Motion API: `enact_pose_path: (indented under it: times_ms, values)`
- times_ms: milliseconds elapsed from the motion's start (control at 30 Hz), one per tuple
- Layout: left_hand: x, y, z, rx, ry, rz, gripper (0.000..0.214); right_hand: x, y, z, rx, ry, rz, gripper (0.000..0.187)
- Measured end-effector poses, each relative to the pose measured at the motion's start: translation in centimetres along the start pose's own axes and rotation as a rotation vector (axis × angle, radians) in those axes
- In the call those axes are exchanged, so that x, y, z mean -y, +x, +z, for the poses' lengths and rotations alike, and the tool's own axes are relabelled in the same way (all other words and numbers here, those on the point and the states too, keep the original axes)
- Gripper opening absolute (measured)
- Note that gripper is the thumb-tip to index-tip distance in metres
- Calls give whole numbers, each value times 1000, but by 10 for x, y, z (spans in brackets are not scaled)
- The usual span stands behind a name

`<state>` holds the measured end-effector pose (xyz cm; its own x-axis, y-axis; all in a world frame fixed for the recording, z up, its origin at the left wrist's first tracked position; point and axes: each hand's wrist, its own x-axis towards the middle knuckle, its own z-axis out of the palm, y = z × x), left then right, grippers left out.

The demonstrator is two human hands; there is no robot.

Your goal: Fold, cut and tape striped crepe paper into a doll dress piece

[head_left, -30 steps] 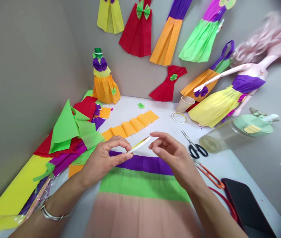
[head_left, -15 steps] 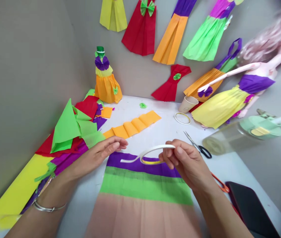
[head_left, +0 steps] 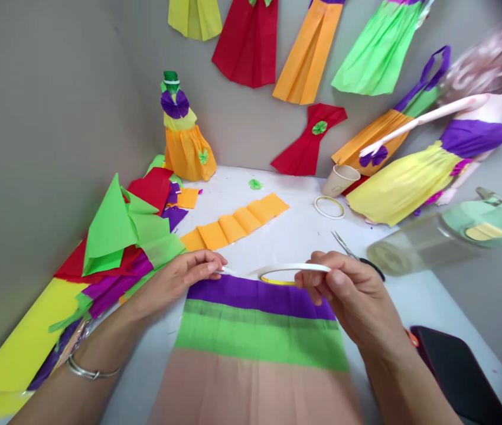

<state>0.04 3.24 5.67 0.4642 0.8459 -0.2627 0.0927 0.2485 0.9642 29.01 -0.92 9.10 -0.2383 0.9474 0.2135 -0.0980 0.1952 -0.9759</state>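
Observation:
A crepe-paper sheet with purple, green and peach bands lies flat in front of me. My right hand is closed on a thin roll of white tape, held just above the purple band's far edge. My left hand pinches the loose tape end at the sheet's top left corner. The tape runs between the two hands along that edge.
Crepe-paper sheets are piled at the left, with a pleated orange strip beyond. Scissors, another tape roll, a paper cup, a dressed doll and a dark phone are at the right. Paper dresses hang on the wall.
The right hand took the tape roll and pulled it rightwards while the left kept the end. The tape has come down to the purple band's far edge.

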Motion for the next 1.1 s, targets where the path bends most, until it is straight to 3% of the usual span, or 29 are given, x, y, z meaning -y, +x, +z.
enact_pose_path:
  times_ms: [133, 467, 633, 733, 900, 1100]
  values:
    - [-2, 0, 1, -33, 126, 7, 27, -1, 0, 0, 12, -20, 23, 25]
    - [-1, 2, -1, -42, 189, 57, 22, -2, 0, 3, 35, -89, 22, 26]
    - [-1, 2, -9, -264, 616, 196, 17, 9, -2, 11, 50, -453, 12, 25]
    - [3, 2, -18, -355, 828, 218, 15, 10, -1, 19, 117, -727, -72, 24]
    - [9, 1, -29, -363, 969, 195, 17, -4, -1, 24, 148, -1121, -264, 28]
    - [10, -1, -28, -309, 1009, 128, 20, -11, 0, 24, 117, -1282, -365, 32]
